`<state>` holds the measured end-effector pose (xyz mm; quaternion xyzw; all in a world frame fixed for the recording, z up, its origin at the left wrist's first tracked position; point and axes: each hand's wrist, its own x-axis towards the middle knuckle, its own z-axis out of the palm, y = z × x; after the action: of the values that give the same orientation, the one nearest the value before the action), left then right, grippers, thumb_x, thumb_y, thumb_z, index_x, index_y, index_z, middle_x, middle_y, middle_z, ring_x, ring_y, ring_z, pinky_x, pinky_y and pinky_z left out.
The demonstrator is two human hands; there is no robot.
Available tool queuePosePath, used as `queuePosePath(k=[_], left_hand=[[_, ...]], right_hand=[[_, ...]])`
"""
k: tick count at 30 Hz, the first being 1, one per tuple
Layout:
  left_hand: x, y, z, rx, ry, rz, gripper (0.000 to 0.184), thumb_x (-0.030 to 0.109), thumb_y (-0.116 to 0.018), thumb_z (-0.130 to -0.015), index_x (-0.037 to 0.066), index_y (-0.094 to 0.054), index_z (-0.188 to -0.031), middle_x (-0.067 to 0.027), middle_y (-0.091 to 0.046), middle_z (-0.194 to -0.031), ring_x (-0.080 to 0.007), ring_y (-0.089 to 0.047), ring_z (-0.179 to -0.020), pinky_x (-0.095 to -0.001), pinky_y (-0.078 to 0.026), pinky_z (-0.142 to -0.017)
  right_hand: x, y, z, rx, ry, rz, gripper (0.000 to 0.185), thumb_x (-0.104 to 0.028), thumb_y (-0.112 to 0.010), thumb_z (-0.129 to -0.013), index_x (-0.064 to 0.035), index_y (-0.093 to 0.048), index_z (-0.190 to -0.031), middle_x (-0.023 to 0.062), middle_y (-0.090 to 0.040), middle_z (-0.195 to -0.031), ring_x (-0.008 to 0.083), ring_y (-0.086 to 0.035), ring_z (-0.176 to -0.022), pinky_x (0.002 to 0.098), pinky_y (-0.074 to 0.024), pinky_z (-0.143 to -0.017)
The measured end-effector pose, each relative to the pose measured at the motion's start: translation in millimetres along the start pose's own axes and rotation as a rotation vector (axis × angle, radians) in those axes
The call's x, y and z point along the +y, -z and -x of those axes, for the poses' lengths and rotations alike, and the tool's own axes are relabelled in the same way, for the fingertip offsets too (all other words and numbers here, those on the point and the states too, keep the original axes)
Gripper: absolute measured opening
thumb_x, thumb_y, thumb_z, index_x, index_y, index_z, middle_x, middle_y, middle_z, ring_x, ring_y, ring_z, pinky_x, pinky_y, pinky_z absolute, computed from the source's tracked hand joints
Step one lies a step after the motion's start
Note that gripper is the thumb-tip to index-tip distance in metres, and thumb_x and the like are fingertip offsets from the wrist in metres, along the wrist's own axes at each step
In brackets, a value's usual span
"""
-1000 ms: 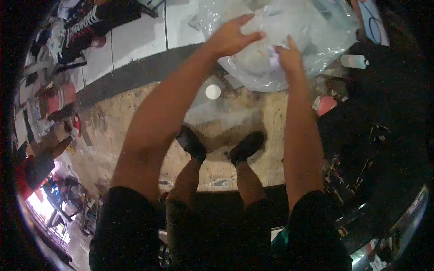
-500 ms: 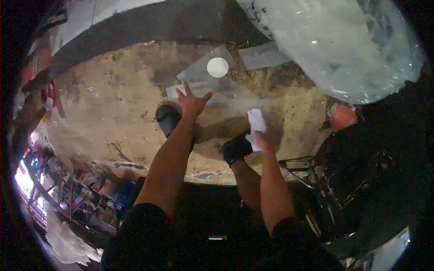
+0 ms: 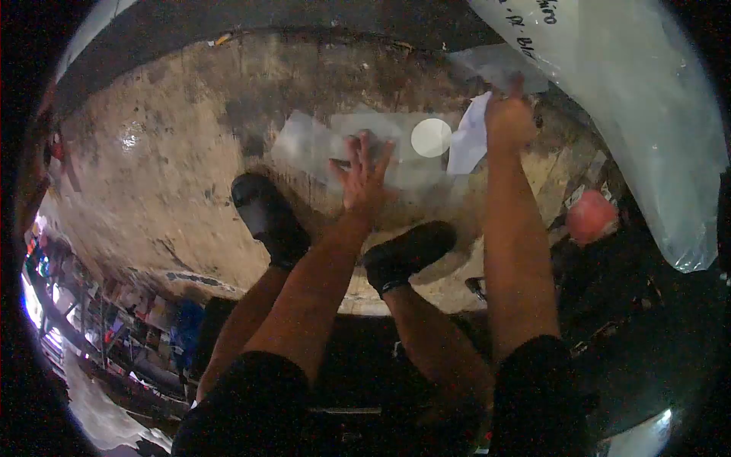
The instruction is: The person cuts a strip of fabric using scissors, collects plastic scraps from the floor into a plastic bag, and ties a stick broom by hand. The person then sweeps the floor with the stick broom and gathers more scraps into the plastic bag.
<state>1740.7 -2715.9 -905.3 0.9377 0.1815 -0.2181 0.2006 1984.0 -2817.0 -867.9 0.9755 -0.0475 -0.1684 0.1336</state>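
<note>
Left fingers (image 3: 365, 145) splayed over sheets (image 3: 304, 146), well apart from bag (image 3: 647, 114) edge.

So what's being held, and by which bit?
The right hand holds the white sheet, seemingly by its right edge; the spread left hand grips nothing.

Hands (image 3: 367, 177): 2. Shoes (image 3: 411, 247): 2. White disc (image 3: 432, 138): 1. White paper (image 3: 467, 141): 1. Plastic bag (image 3: 617, 91), upper right corner of floor (image 3: 167, 152): 1. Pink lump (image 3: 592, 216), right edge: 1. Thin sheets (image 3: 303, 146): at least 2, exact count unclear.
</note>
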Motion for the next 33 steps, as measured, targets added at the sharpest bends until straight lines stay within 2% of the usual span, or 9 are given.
queuePosePath(k=[5, 8, 18, 20, 23, 25, 27, 29, 33], left_hand=[[-1.1, -16.6, -8.0, 0.015, -0.122, -0.127, 0.082, 0.037, -0.067, -0.070, 0.033, -0.021, -0.139, -0.0160, -0.018, -0.144, -0.0391, -0.025, -0.128, -0.0692, -0.031, -0.085], [1.8, -13.9, -7.2, -0.022, -0.125, -0.137, 0.067, 0.028, -0.058, -0.079, 0.030, -0.026, -0.138, -0.0151, -0.022, -0.142, -0.0393, -0.028, -0.126, -0.0668, -0.033, -0.086], [-19.0, 9.2, -10.8, -0.056, -0.174, 0.405, 0.059, 0.015, -0.052, -0.080, 0.019, -0.032, -0.136, -0.0131, -0.032, -0.139, -0.0325, -0.039, -0.121, -0.0478, -0.038, -0.092], [-21.1, 33.3, -15.7, -0.086, -0.190, 0.622, 0.059, 0.011, -0.051, -0.079, 0.015, -0.033, -0.135, -0.0153, -0.036, -0.136, -0.0345, -0.042, -0.118, -0.0426, -0.040, -0.092], [-16.4, 102.0, -7.1, -0.182, -0.160, 0.714, 0.058, 0.006, -0.050, -0.078, 0.013, -0.035, -0.134, -0.0186, -0.042, -0.130, -0.0374, -0.044, -0.114, -0.0396, -0.040, -0.091], [-9.9, 159.9, 8.5, -0.228, -0.132, 0.704, 0.058, 0.005, -0.050, -0.078, 0.013, -0.036, -0.133, -0.0202, -0.044, -0.127, -0.0382, -0.046, -0.112, -0.0393, -0.040, -0.091], [-4.9, 216.8, 36.7, 0.177, -0.327, 0.691, 0.058, 0.002, -0.052, -0.076, 0.013, -0.040, -0.131, -0.0215, -0.049, -0.121, -0.0386, -0.047, -0.110, -0.0407, -0.040, -0.091], [14.7, 300.7, 63.2, 0.110, -0.308, 0.730, 0.058, 0.000, -0.052, -0.075, 0.012, -0.041, -0.131, -0.0214, -0.050, -0.119, -0.0383, -0.048, -0.109, -0.0410, -0.040, -0.091], [63.4, 441.5, 88.4, 0.094, -0.551, 0.748, 0.050, 0.013, -0.050, -0.085, 0.015, -0.037, -0.134, -0.0236, -0.037, -0.131, -0.0390, -0.038, -0.121, -0.0423, -0.034, -0.099]], right_hand=[[83.2, -43.0, 17.2, 0.288, 0.174, -0.225, 0.035, -0.027, -0.049, -0.082, -0.0102, -0.058, -0.112, 0.0155, -0.061, -0.102, 0.0313, -0.062, -0.083, 0.0466, -0.0501, -0.070], [141.7, -122.4, 61.2, 0.027, 0.352, -0.029, 0.032, -0.018, -0.052, -0.080, -0.0098, -0.058, -0.110, 0.0175, -0.061, -0.101, 0.0328, -0.061, -0.085, 0.0425, -0.0489, -0.074], [-22.1, -103.4, 153.1, -0.541, 0.440, -0.278, 0.052, -0.027, -0.050, -0.082, -0.0136, -0.040, -0.131, 0.0199, -0.059, -0.092, 0.0382, -0.058, -0.087, 0.0462, -0.0472, -0.076], [-30.0, -42.8, 160.3, -0.885, 0.410, -0.359, 0.048, -0.025, -0.048, -0.084, -0.0105, -0.041, -0.129, 0.0235, -0.058, -0.103, 0.0386, -0.056, -0.097, 0.0462, -0.0456, -0.079], [-20.4, 4.6, 173.2, -0.893, 0.333, -0.739, 0.043, -0.023, -0.047, -0.084, -0.0067, -0.044, -0.124, 0.0256, -0.054, -0.112, 0.0382, -0.054, -0.102, 0.0452, -0.0440, -0.082], [-14.8, 33.9, 190.3, -0.754, 0.433, -0.764, 0.042, -0.022, -0.048, -0.084, -0.0050, -0.044, -0.123, 0.0254, -0.055, -0.110, 0.0386, -0.055, -0.100, 0.0441, -0.0439, -0.082], [-14.7, 96.0, 205.5, -0.602, 0.529, -0.793, 0.042, -0.021, -0.048, -0.084, -0.0034, -0.045, -0.122, 0.0252, -0.056, -0.109, 0.0389, -0.055, -0.099, 0.0429, -0.0439, -0.082], [-15.2, 226.8, 222.4, -0.846, 0.320, -0.764, 0.047, -0.020, -0.054, -0.084, -0.0033, -0.041, -0.126, 0.0239, -0.051, -0.116, 0.0380, -0.051, -0.107, 0.0424, -0.0412, -0.091], [7.2, 402.3, 246.5, -0.486, 0.267, -1.256, 0.040, -0.020, -0.052, -0.084, -0.0001, -0.045, -0.118, 0.0205, -0.056, -0.105, 0.0343, -0.055, -0.096, 0.0409, -0.0436, -0.083]])
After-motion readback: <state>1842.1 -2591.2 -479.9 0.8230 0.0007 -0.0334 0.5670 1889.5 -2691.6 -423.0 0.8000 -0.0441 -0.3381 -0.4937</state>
